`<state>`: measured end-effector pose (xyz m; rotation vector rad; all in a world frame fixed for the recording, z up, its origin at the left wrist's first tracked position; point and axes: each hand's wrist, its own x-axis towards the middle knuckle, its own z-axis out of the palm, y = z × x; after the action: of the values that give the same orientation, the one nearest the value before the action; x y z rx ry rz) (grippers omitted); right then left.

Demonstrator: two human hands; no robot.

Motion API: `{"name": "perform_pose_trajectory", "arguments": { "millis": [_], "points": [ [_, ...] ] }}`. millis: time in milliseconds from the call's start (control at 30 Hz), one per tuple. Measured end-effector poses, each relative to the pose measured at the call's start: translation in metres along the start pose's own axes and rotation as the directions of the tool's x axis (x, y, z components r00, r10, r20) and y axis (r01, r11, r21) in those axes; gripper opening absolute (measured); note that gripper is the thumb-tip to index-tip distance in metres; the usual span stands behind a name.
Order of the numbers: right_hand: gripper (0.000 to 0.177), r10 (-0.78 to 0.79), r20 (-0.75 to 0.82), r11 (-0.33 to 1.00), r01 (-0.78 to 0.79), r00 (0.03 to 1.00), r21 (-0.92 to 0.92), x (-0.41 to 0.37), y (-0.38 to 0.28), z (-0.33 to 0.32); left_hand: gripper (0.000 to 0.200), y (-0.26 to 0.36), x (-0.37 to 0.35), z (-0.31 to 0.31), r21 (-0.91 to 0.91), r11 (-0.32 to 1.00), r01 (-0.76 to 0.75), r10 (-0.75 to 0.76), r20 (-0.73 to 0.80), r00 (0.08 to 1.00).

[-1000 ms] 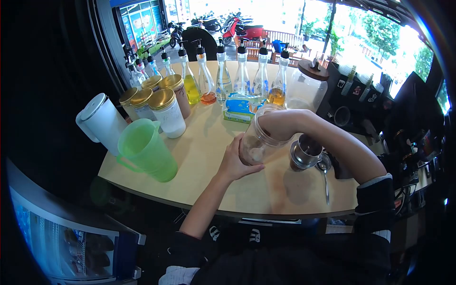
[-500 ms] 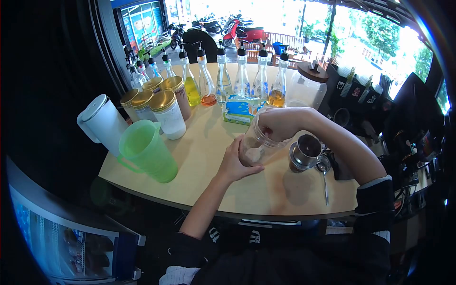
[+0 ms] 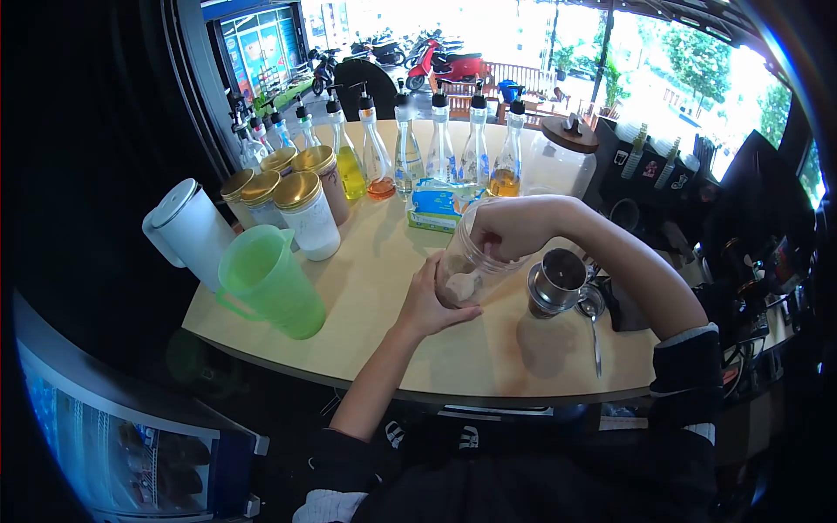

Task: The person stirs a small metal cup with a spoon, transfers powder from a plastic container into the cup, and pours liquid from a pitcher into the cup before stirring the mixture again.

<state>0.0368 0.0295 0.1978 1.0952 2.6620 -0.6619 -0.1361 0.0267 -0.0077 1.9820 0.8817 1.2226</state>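
Note:
A clear wide-mouthed jar [image 3: 472, 263] is tilted above the table, its opening toward the upper right. My left hand [image 3: 434, 301] is wrapped round its lower side. My right hand [image 3: 510, 230] reaches into the mouth with fingers closed; what they hold is hard to make out through the plastic. A pale round shape, perhaps a scoop or powder, shows low inside the jar. Just right of the jar stands a metal drip filter [image 3: 559, 277] on a glass, with a spoon [image 3: 596, 336] beside it.
On the left of the table [image 3: 384, 349] stand a green pitcher [image 3: 272, 281], a white pitcher [image 3: 193, 231] and several gold-lidded jars [image 3: 307, 218]. Pump bottles [image 3: 407, 152] line the back, behind a wipes packet [image 3: 434, 207]. A wooden-lidded container [image 3: 561, 161] stands at back right.
My right hand has shifted slightly inside the jar, and the pale shape there looks a little different. The view has moved slightly. My left hand keeps its hold.

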Motion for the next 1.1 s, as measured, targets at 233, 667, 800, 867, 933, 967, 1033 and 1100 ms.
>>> {"name": "perform_pose_trajectory", "arguments": {
  "millis": [233,667,800,867,933,967,1033,1100],
  "points": [
    [0.025,0.064,-0.007,0.988,-0.063,0.998,0.138,-0.019,-0.002,-0.019,0.095,0.002,0.000,0.000,-0.008,0.999,0.046,-0.046,0.015,0.999],
    [0.024,0.102,-0.250,0.895,0.021,0.963,0.445,-0.066,0.025,-0.021,0.094,0.008,0.001,-0.001,-0.010,1.000,0.008,-0.008,0.009,1.000],
    [0.024,0.109,-0.312,0.881,0.054,0.944,0.470,-0.078,0.034,-0.019,0.095,0.010,0.002,0.000,-0.033,0.999,0.025,-0.024,0.012,1.000],
    [0.024,0.132,-0.351,0.865,0.065,0.927,0.497,-0.087,0.036,-0.020,0.094,0.002,0.002,0.002,-0.043,0.999,-0.002,0.002,0.006,1.000],
    [0.024,0.147,-0.378,0.855,0.075,0.914,0.513,-0.096,0.040,-0.019,0.092,0.003,0.003,0.002,-0.054,0.998,-0.027,0.027,0.001,1.000],
    [0.023,0.158,-0.398,0.844,0.085,0.904,0.529,-0.101,0.042,-0.019,0.091,0.003,0.002,0.002,-0.069,0.998,0.006,-0.006,0.005,1.000],
    [0.022,0.184,-0.414,0.840,0.075,0.892,0.537,-0.114,0.042,-0.017,0.090,0.004,0.002,0.002,-0.085,0.996,0.038,-0.037,0.016,0.999],
    [0.022,0.213,-0.426,0.834,0.063,0.879,0.548,-0.125,0.047,-0.011,0.090,0.001,0.003,0.003,-0.114,0.993,0.027,-0.025,0.018,1.000]
  ]
}}
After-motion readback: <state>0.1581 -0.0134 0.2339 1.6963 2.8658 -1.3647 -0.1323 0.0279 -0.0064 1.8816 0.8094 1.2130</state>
